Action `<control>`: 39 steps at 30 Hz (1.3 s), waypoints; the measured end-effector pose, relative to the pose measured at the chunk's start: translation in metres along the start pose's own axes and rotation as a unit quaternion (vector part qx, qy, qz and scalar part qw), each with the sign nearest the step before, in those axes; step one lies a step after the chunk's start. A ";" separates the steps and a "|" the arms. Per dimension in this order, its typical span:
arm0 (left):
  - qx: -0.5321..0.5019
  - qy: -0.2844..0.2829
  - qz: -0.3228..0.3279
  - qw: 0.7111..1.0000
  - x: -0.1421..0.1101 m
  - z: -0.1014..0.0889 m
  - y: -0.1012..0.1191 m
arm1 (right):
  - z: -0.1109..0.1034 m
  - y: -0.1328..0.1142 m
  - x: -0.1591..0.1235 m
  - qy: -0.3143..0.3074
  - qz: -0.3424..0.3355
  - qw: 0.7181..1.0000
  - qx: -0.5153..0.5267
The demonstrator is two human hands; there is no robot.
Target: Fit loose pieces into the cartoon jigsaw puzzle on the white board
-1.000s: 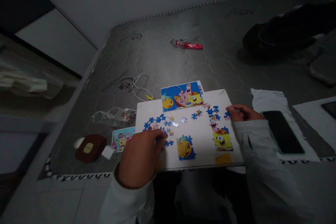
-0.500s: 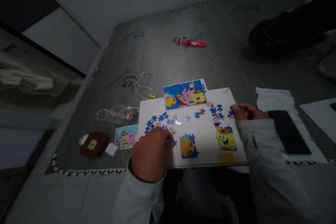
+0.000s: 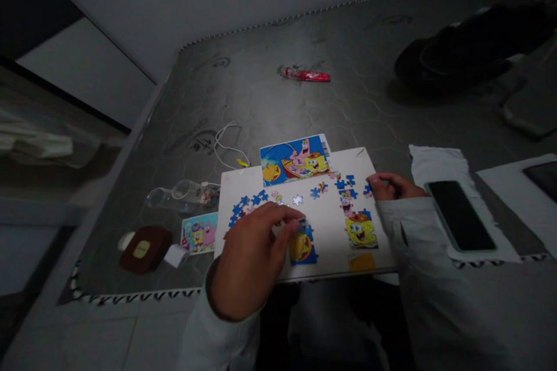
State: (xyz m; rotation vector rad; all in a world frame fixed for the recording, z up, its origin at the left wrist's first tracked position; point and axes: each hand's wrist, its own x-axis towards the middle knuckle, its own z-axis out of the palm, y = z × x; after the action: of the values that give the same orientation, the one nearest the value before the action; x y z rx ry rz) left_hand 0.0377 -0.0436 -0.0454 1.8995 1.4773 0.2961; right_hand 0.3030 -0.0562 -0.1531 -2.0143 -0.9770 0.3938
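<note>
White board carries the puzzle pieces; left hand, thumb and forefinger nearly together, hovers at the burger section, grip unclear; right hand, fingers bent, rests by the edge, grip unclear too.

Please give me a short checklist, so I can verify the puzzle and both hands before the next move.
1. Picture card face up and readable as a guide: ok.
2. White board lying under the puzzle sections: ok.
3. Burger section fully uncovered: not ok, the left hand overlaps its upper left part.
4. Left fingertips holding a piece securely: cannot tell, the view is too dark and small.
5. All loose pieces at the board's left side visible: not ok, the left hand is in front of that area.
6. Phone off the board: ok, it lies to the right.
</note>
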 end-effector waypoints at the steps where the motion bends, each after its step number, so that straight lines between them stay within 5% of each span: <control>1: -0.044 0.013 -0.006 0.999 0.002 0.003 0.005 | 0.000 0.000 0.000 -0.002 -0.002 1.000 -0.001; 5: -0.223 -0.030 -0.072 0.972 0.013 0.016 0.020 | -0.003 -0.003 -0.001 -0.007 0.000 1.000 -0.008; 9: -0.298 -0.072 -0.077 0.949 0.025 0.023 0.019 | -0.003 -0.004 -0.002 -0.010 0.001 1.000 -0.007; 16: -0.388 -0.026 -0.030 0.921 0.040 0.028 0.010 | -0.001 0.002 0.000 -0.024 0.004 1.000 0.012; 22: -0.380 0.044 -0.015 0.924 0.041 0.027 0.012 | -0.002 -0.002 -0.001 -0.006 -0.006 1.000 -0.005; 39: -0.355 0.061 -0.023 0.932 0.036 0.022 0.010 | -0.005 -0.012 -0.006 -0.005 0.006 1.000 -0.001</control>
State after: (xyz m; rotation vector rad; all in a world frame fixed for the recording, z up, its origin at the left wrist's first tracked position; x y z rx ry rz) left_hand 0.0693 -0.0201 -0.0632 1.2728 1.2519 0.8172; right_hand 0.2960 -0.0594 -0.1407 -2.0231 -0.9729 0.4093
